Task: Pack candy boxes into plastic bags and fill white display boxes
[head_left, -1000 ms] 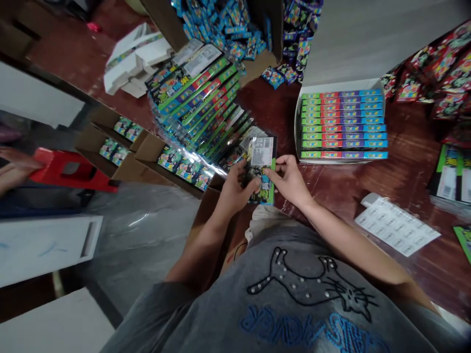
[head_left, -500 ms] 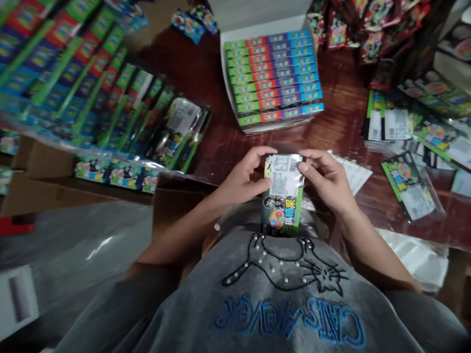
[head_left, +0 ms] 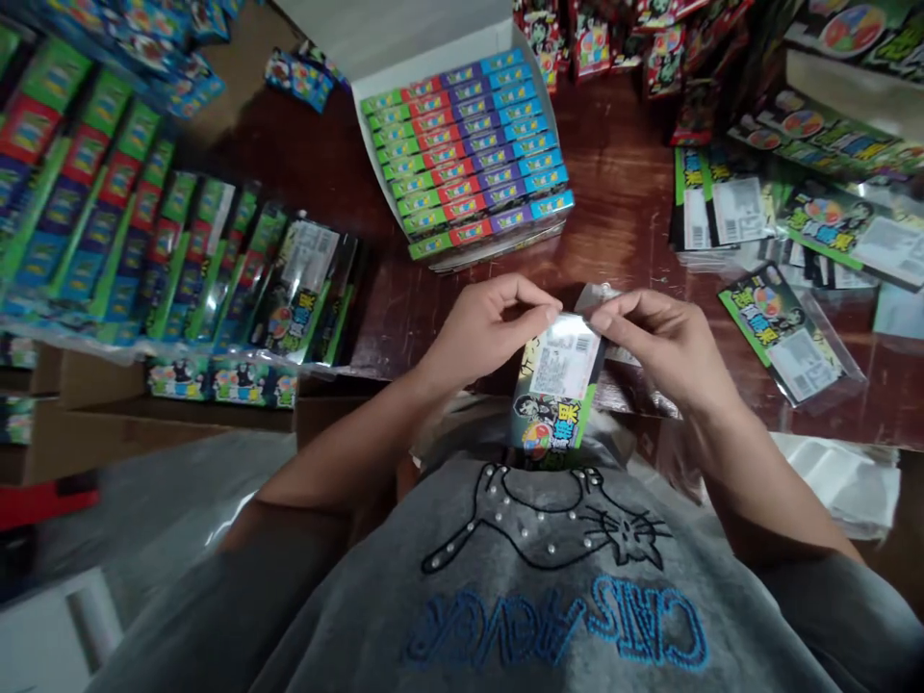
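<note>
Held upright near my chest is a candy pack, black and green with a white printed label and colourful lettering. My left hand pinches its top edge near the left corner, thumb against forefinger. At the top right corner, my right hand has thumb and fingertips closed on the edge. A clear, shiny strip shows along the top between the hands; whether it is a plastic sleeve's flap I cannot tell. The pack's lower end is close against the grey shirt.
Ahead stands an open white carton filled with rows of coloured boxes. Wrapped packs line the left. More labelled packs lie right, below red sachets. Blue sachets lie at the back of the brown table.
Both hands have shifted to pinch the pack's top edge, my left fingers moving inward from its side. The view has turned, so the carton and packs appear further left.
</note>
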The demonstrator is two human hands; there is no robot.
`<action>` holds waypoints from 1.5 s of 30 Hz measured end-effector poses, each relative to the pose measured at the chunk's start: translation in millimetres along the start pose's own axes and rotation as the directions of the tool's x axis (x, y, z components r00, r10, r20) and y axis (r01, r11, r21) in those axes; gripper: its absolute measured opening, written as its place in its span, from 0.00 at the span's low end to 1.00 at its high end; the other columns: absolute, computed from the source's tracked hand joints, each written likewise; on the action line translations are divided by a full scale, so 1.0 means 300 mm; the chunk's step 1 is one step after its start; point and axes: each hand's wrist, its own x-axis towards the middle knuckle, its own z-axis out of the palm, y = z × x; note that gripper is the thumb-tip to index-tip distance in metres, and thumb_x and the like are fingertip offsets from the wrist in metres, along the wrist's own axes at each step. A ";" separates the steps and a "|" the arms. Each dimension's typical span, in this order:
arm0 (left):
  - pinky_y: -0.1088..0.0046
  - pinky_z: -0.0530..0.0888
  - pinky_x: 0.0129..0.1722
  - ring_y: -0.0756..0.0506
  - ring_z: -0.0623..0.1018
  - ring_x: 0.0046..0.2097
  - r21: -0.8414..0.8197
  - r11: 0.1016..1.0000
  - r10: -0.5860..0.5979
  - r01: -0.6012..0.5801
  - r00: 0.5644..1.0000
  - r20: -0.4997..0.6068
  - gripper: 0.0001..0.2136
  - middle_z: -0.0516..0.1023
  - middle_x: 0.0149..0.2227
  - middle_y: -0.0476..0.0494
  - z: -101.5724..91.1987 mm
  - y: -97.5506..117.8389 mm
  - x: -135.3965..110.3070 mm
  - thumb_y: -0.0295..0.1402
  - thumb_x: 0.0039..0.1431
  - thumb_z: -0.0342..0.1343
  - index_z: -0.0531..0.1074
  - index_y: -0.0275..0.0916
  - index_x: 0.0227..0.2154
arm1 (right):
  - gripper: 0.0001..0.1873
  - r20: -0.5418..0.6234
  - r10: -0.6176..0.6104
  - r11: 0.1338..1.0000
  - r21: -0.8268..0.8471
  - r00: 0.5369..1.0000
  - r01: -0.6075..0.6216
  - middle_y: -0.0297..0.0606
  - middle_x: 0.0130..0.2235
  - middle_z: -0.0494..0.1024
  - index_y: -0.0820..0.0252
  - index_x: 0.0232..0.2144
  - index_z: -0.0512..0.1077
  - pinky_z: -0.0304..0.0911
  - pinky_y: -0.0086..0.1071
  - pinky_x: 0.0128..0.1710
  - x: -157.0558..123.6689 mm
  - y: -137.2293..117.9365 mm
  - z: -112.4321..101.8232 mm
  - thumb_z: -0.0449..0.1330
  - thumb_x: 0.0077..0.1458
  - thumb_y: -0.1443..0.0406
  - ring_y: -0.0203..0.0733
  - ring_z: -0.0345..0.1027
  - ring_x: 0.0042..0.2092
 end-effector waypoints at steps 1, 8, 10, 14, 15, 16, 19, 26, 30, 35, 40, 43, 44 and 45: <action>0.70 0.79 0.42 0.46 0.84 0.40 -0.011 1.000 -0.016 0.016 1.000 0.002 0.04 0.88 0.39 0.44 0.005 0.007 0.015 0.32 0.63 0.67 0.83 0.38 0.36 | 0.16 -0.010 0.044 0.998 0.055 0.999 -0.044 0.33 0.34 0.87 0.52 0.31 0.84 0.77 0.37 0.38 0.013 0.002 -0.002 0.79 0.51 0.50 0.40 0.78 0.34; 0.70 0.80 0.38 0.46 0.84 0.37 -0.013 0.999 -0.048 0.050 0.995 0.091 0.05 0.88 0.35 0.44 0.024 0.020 0.074 0.33 0.63 0.68 0.85 0.38 0.33 | 0.18 0.029 0.159 0.975 0.153 0.987 -0.162 0.33 0.32 0.86 0.52 0.31 0.85 0.74 0.34 0.32 0.006 0.049 -0.052 0.79 0.51 0.47 0.37 0.76 0.31; 0.69 0.81 0.40 0.46 0.85 0.38 -0.021 0.998 -0.048 0.052 0.984 0.171 0.07 0.89 0.37 0.43 0.028 0.002 0.080 0.37 0.62 0.71 0.86 0.38 0.34 | 0.19 0.077 0.123 0.991 0.039 0.989 -0.126 0.34 0.32 0.86 0.51 0.31 0.85 0.75 0.36 0.34 -0.022 0.052 -0.094 0.74 0.58 0.44 0.39 0.77 0.32; 0.66 0.83 0.48 0.45 0.87 0.44 -0.081 0.993 -0.062 0.087 0.962 0.267 0.08 0.90 0.43 0.42 0.078 -0.066 0.119 0.34 0.57 0.73 0.86 0.38 0.38 | 0.17 0.112 -0.091 0.945 -0.302 0.989 0.122 0.39 0.48 0.88 0.47 0.39 0.87 0.76 0.51 0.57 -0.034 0.029 -0.234 0.66 0.67 0.45 0.51 0.82 0.53; 0.66 0.83 0.50 0.45 0.87 0.45 -0.087 0.991 -0.078 0.106 0.957 0.280 0.08 0.90 0.44 0.41 0.098 -0.085 0.133 0.33 0.57 0.73 0.85 0.38 0.39 | 0.17 0.091 -0.163 0.893 -0.411 0.982 0.186 0.41 0.52 0.87 0.46 0.43 0.86 0.73 0.55 0.62 -0.023 0.023 -0.276 0.65 0.68 0.46 0.55 0.79 0.58; 0.65 0.83 0.52 0.45 0.87 0.47 -0.090 0.987 -0.099 0.130 0.951 0.295 0.08 0.90 0.46 0.40 0.120 -0.104 0.146 0.33 0.56 0.72 0.85 0.37 0.39 | 0.18 0.081 -0.222 0.823 -0.519 0.972 0.231 0.43 0.55 0.86 0.46 0.49 0.85 0.71 0.58 0.64 -0.006 0.020 -0.318 0.64 0.69 0.46 0.57 0.77 0.61; 0.62 0.82 0.57 0.44 0.87 0.50 -0.088 0.975 -0.167 0.206 0.930 0.329 0.09 0.89 0.50 0.38 0.176 -0.148 0.176 0.32 0.55 0.72 0.84 0.36 0.38 | 0.27 0.225 -0.245 0.598 -0.731 0.943 0.329 0.55 0.58 0.83 0.57 0.61 0.80 0.69 0.62 0.65 0.061 0.034 -0.418 0.61 0.70 0.48 0.63 0.75 0.62; 0.59 0.80 0.59 0.43 0.86 0.52 -0.060 0.970 -0.206 0.234 0.931 0.302 0.10 0.88 0.52 0.37 0.218 -0.188 0.195 0.33 0.56 0.72 0.83 0.36 0.39 | 0.17 0.449 -0.113 0.509 -0.740 0.886 0.440 0.43 0.47 0.86 0.51 0.47 0.83 0.70 0.55 0.60 0.162 0.114 -0.470 0.58 0.69 0.53 0.55 0.79 0.51; 0.59 0.80 0.60 0.44 0.86 0.51 -0.054 0.974 -0.195 0.220 0.936 0.294 0.09 0.88 0.52 0.36 0.217 -0.191 0.200 0.32 0.56 0.70 0.83 0.36 0.39 | 0.14 0.446 -0.180 0.642 -0.622 0.877 0.448 0.38 0.40 0.85 0.46 0.37 0.83 0.70 0.52 0.56 0.125 0.090 -0.483 0.60 0.70 0.52 0.51 0.78 0.45; 0.67 0.79 0.50 0.46 0.85 0.47 -0.063 0.985 -0.132 0.158 0.944 0.302 0.08 0.88 0.48 0.40 0.199 -0.109 0.182 0.33 0.60 0.68 0.81 0.36 0.40 | 0.10 0.229 -0.178 0.944 -0.235 0.957 0.232 0.33 0.36 0.82 0.49 0.40 0.81 0.71 0.39 0.40 0.048 -0.004 -0.443 0.72 0.62 0.53 0.41 0.74 0.36; 0.74 0.74 0.37 0.51 0.78 0.35 -0.140 0.982 -0.068 0.127 0.929 0.363 0.09 0.81 0.35 0.51 0.196 0.004 0.158 0.28 0.57 0.68 0.75 0.39 0.38 | 0.28 0.353 -0.027 0.999 0.049 0.935 0.010 0.32 0.37 0.80 0.53 0.51 0.75 0.75 0.35 0.38 0.090 -0.057 -0.319 0.80 0.53 0.53 0.38 0.76 0.38; 0.74 0.72 0.35 0.52 0.76 0.34 -0.154 0.983 -0.039 0.102 0.929 0.369 0.09 0.78 0.33 0.52 0.188 0.028 0.152 0.27 0.57 0.67 0.73 0.39 0.38 | 0.30 0.440 -0.033 0.999 0.025 0.897 0.024 0.30 0.35 0.78 0.54 0.52 0.72 0.73 0.32 0.35 0.131 -0.042 -0.271 0.79 0.53 0.53 0.36 0.75 0.36; 0.75 0.72 0.36 0.52 0.76 0.34 -0.157 0.983 -0.029 0.092 0.931 0.363 0.09 0.77 0.33 0.53 0.181 0.029 0.149 0.26 0.57 0.66 0.73 0.39 0.38 | 0.31 0.439 -0.054 0.998 -0.009 0.897 0.064 0.29 0.35 0.78 0.53 0.53 0.71 0.73 0.32 0.35 0.135 -0.035 -0.260 0.79 0.54 0.53 0.36 0.75 0.36; 0.75 0.71 0.36 0.52 0.76 0.34 -0.158 0.984 -0.024 0.086 0.933 0.358 0.09 0.77 0.33 0.53 0.172 0.030 0.146 0.26 0.57 0.66 0.73 0.39 0.38 | 0.32 0.416 -0.093 0.991 -0.052 0.904 0.126 0.29 0.36 0.78 0.52 0.54 0.70 0.74 0.33 0.36 0.131 -0.028 -0.252 0.79 0.54 0.53 0.37 0.75 0.36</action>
